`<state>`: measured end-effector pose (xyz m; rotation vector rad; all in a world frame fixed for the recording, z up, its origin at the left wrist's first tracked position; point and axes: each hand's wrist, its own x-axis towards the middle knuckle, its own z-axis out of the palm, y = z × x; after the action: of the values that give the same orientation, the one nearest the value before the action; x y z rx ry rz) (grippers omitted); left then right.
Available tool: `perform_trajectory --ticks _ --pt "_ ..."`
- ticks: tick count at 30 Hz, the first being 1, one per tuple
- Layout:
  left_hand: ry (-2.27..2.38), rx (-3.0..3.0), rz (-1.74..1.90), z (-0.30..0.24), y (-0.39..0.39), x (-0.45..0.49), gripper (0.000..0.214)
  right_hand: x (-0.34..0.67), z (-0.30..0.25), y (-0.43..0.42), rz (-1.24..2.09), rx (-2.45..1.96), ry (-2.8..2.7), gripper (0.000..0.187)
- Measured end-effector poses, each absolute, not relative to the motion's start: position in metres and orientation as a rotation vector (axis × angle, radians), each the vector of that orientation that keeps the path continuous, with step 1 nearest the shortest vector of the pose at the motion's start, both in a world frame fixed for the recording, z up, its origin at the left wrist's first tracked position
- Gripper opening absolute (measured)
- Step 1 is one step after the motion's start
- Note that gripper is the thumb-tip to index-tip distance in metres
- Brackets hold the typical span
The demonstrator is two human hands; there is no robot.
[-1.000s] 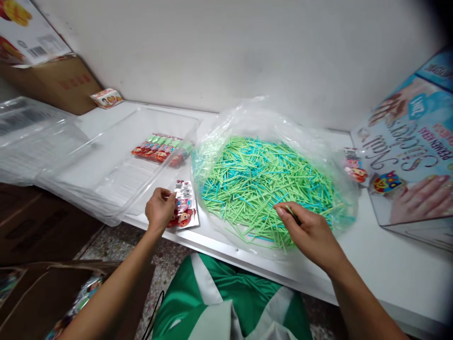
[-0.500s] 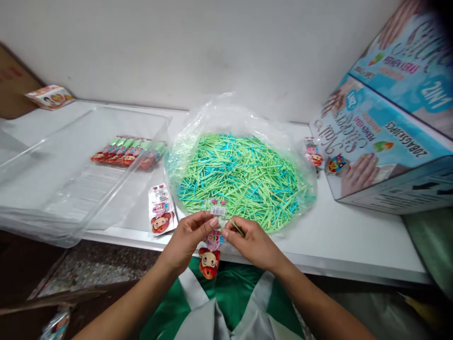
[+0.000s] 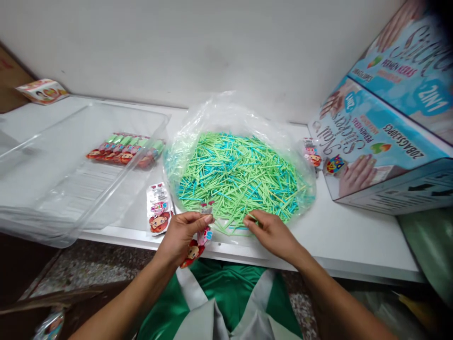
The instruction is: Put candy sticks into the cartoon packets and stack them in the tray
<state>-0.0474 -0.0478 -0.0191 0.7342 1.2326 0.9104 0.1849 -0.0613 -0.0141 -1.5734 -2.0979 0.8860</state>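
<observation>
My left hand pinches a small clear printed packet by its upper part. The packet hangs tilted, with a red-haired cartoon face at its lower end. At the front edge of the heap, my right hand has thumb and fingertips closed on a thin green stick, mostly hidden by the fingers. Many green and blue sticks lie heaped in an open clear plastic bag. Just left of the bag, a stack of flat cartoon packets rests on the table.
A clear plastic tray stands on the white table at left, holding a row of filled packets. Large blue printed cartons stand at right, with a small packet beside them. A small box sits back left.
My right hand has moved right, away from the packet, to the front of the stick heap. My left hand has shifted slightly left, and the packet now tilts more.
</observation>
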Motion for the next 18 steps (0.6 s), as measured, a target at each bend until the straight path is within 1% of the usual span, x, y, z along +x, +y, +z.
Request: perform_trajectory --ticks 4,8,11,15,18 --pt "1.209 0.672 0.928 -0.021 -0.047 -0.055 0.022 0.193 -0.02 -0.048 0.592 -1.79 -2.334 0.027" --pt "1.151 0.616 0.874 -0.022 -0.049 -0.052 0.023 0.179 -0.025 -0.029 0.29 -2.092 -2.451 0.036" --pt "1.151 0.614 0.852 -0.023 -0.049 -0.049 0.024 0.166 -0.028 -0.015 0.234 -2.13 -2.519 0.035" --pt "1.108 0.664 0.835 -0.022 -0.047 -0.045 0.023 0.158 -0.032 -0.006 0.203 -2.153 -2.537 0.026" --pt "1.08 0.698 0.821 -0.022 -0.046 -0.043 0.022 0.159 -0.033 0.0 0.164 -2.168 -2.536 0.026"
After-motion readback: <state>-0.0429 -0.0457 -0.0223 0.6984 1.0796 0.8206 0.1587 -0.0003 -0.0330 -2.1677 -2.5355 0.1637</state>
